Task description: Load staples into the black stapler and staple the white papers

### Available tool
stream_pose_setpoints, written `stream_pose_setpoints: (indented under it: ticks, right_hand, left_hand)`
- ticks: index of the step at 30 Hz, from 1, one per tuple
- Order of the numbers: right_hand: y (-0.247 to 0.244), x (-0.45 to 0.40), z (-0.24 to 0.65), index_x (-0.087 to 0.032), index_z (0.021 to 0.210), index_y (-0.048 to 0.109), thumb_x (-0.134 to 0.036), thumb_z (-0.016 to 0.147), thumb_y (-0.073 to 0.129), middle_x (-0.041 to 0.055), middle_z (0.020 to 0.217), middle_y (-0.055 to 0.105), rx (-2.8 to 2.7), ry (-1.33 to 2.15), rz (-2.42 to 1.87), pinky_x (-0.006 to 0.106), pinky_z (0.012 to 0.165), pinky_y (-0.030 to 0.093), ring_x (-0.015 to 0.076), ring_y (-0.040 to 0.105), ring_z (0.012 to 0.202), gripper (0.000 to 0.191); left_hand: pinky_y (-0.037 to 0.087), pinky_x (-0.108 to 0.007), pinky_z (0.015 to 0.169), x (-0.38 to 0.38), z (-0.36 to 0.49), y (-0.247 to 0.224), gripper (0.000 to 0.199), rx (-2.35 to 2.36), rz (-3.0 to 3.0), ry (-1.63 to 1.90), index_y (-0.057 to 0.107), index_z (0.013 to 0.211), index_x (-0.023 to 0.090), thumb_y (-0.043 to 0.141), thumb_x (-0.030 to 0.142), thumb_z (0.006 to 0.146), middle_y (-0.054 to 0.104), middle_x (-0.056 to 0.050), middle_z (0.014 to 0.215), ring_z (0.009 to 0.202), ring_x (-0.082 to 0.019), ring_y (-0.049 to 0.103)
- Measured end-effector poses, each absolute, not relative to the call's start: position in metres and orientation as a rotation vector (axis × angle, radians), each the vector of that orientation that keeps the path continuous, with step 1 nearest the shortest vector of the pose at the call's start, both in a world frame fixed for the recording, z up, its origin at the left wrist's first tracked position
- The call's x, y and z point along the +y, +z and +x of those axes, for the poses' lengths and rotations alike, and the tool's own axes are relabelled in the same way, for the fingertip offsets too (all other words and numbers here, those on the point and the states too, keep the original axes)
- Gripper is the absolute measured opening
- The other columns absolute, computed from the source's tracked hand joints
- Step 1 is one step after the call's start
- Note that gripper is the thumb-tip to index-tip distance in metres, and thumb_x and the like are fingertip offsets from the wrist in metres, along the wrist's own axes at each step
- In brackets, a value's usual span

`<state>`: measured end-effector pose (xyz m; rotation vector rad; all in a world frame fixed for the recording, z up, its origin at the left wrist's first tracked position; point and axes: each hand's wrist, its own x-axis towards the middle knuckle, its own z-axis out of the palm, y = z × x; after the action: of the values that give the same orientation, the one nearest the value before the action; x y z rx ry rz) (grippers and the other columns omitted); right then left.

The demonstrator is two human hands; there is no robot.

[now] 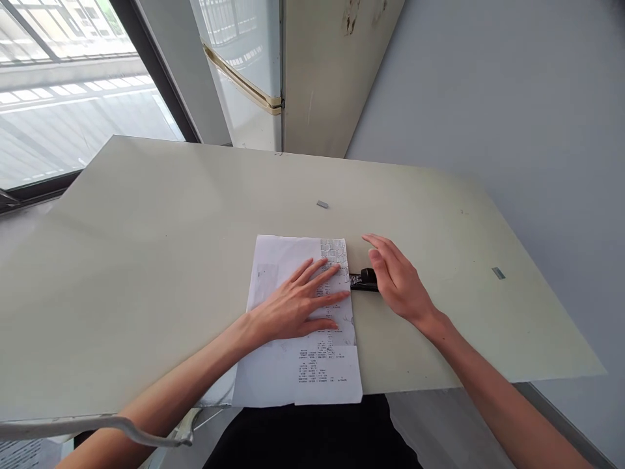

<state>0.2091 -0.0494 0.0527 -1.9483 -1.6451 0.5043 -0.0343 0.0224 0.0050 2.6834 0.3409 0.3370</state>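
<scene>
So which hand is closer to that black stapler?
The right hand, at the right end of the black stapler. The left hand lies spread on the white printed paper, left of it.

Clothing: plain black cloth garment [312, 440] covering the lap, below the near edge of the smooth off-white table [195, 215] | Above table: bare left hand [297, 305] and bare right hand [398, 280], slender fingers, slim bare forearms; small spot near right wrist
</scene>
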Motion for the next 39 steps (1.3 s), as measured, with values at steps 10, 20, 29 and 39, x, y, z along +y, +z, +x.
stream_pose_setpoints:
  ticks: [10,20,29,39]
  right_hand:
    - [0.045,-0.133,0.189,-0.031,0.131,0.062,-0.012,0.102,0.054,0.0077,0.133,0.069,-1.806,0.192,-1.580,0.055,0.113,0.051,0.0288,0.059,0.137,0.035]
    - [0.016,-0.150,0.124,-0.018,0.149,0.056,-0.020,0.105,0.052,0.0116,0.160,0.054,-2.112,0.434,-1.471,0.054,0.123,0.047,0.0303,0.042,0.155,0.044]
    - [0.005,-0.147,0.115,-0.015,0.165,0.035,-0.045,0.108,0.051,0.0089,0.175,0.027,-2.200,0.391,-1.561,0.053,0.133,0.028,0.0275,0.022,0.163,0.066]
    - [-0.008,-0.168,0.267,-0.038,0.168,0.026,-0.036,0.113,0.041,-0.0025,0.174,0.032,-2.065,0.376,-1.819,0.059,0.133,0.025,0.0237,0.024,0.163,0.057]
  left_hand:
    - [0.044,-0.054,0.121,0.043,-0.062,0.017,0.035,0.637,2.611,0.585,0.062,0.141,0.027,0.057,0.039,0.108,0.060,-0.008,0.152,0.151,-0.031,0.043]
    - [0.051,-0.046,0.108,0.035,0.017,0.042,0.041,0.541,2.598,0.592,0.056,0.140,0.022,0.061,0.044,0.105,0.069,-0.010,0.133,0.128,-0.029,0.061]
    - [0.051,-0.032,0.070,0.041,0.078,0.046,0.034,0.580,2.606,0.229,0.070,0.116,0.023,0.058,0.053,0.104,0.077,-0.005,0.095,0.079,-0.023,0.073]
    - [0.050,-0.029,0.069,0.089,0.022,0.114,0.042,0.978,2.479,0.647,0.070,0.117,0.025,0.061,0.060,0.097,0.080,-0.001,0.097,0.063,-0.016,0.064]
